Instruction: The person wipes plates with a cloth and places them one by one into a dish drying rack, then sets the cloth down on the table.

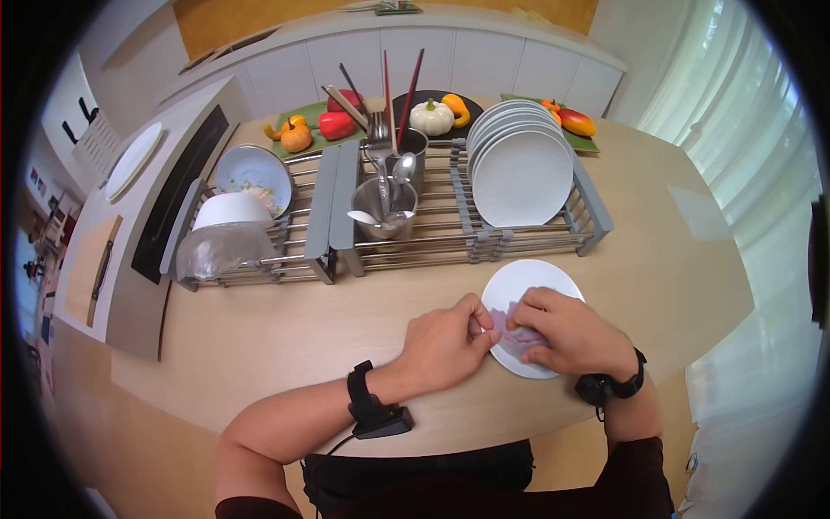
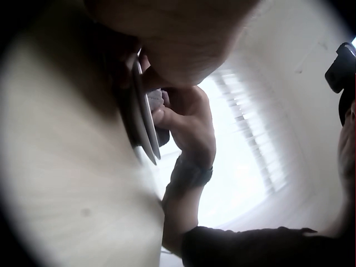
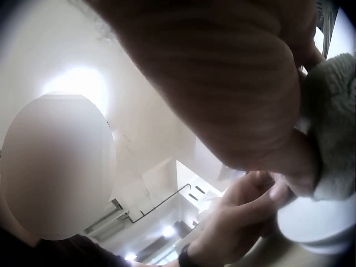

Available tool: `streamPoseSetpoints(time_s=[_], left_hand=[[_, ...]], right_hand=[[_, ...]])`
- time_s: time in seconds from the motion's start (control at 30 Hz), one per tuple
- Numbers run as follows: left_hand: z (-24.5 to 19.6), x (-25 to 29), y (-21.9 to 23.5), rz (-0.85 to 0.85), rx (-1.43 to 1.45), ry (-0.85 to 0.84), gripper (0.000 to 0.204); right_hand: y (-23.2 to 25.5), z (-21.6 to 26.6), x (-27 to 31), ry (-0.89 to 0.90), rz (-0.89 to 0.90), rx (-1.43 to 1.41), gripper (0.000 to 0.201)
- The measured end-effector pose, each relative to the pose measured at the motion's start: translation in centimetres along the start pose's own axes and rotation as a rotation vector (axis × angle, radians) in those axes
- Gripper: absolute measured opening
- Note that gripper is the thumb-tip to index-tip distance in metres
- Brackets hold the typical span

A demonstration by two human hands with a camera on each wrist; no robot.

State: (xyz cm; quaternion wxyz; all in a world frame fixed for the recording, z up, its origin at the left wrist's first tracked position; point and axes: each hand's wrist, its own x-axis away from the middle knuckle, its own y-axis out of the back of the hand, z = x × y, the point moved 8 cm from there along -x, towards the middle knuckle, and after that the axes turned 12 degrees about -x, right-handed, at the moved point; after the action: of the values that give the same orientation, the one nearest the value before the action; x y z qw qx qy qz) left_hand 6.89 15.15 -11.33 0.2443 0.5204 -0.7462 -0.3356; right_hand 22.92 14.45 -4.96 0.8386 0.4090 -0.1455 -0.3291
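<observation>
**Here: two hands on a white plate at the table's near edge**

Behind the hands, a long metal dish rack [image 1: 450, 227] stands across the middle of the pale wooden table [image 1: 285, 337]. At its right end a row of round white plates [image 1: 517, 164] stands on edge. In the centre, a steel cutlery cup [image 1: 384, 208] holds spoons, and a taller cup behind it holds a fork and dark chopsticks [image 1: 399, 91]. The rack's left end carries an upturned white bowl [image 1: 230, 208], a clear plastic bowl [image 1: 223, 249] below it, and a patterned bowl [image 1: 254, 176] on edge. Along the table's far edge lie green mats and a dark plate with small pumpkins and red peppers [image 1: 339, 123].

Just in front of the rack's right end, at the near edge, lies a single round white plate [image 1: 529, 290]. The right hand [image 1: 575, 333] rests on it with fingers curled, pressing a pale purple cloth [image 1: 512, 333] against the plate's face; the right wrist view shows the cloth bunched under the fingers. The left hand [image 1: 445, 342] pinches the plate's left rim between thumb and curled fingers, and the left wrist view shows that rim raised off the table.
</observation>
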Motion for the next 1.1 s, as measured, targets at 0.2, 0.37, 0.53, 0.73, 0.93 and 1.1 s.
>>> streamPoseSetpoints(time_s=[0.2, 0.37, 0.53, 0.73, 0.93, 1.1], left_hand=[[0.7, -0.7, 0.2, 0.061, 0.143, 0.033, 0.045], [1.0, -0.9, 0.0, 0.21, 0.361, 0.103, 0.049], [1.1, -0.9, -0.5, 0.259, 0.503, 0.169, 0.043], [-0.1, -0.5, 0.8, 0.26, 0.416, 0.118, 0.039], [0.7, -0.5, 1.1, 0.244, 0.578, 0.079, 0.037], [1.4, -0.7, 2.5, 0.185, 0.603, 0.053, 0.037]], right_hand=[[-0.3, 0.3, 1.5, 0.023, 0.314, -0.157, 0.046], [0.6, -0.2, 0.6, -0.065, -0.011, 0.038, 0.046], [0.5, 0.3, -0.7, 0.021, -0.29, 0.048, 0.047], [0.2, 1.3, -1.1, 0.1, -0.197, -0.088, 0.049], [0.5, 0.5, 0.1, 0.106, -0.001, -0.134, 0.036], [5.1, -0.6, 1.5, 0.043, -0.306, -0.066, 0.032]])
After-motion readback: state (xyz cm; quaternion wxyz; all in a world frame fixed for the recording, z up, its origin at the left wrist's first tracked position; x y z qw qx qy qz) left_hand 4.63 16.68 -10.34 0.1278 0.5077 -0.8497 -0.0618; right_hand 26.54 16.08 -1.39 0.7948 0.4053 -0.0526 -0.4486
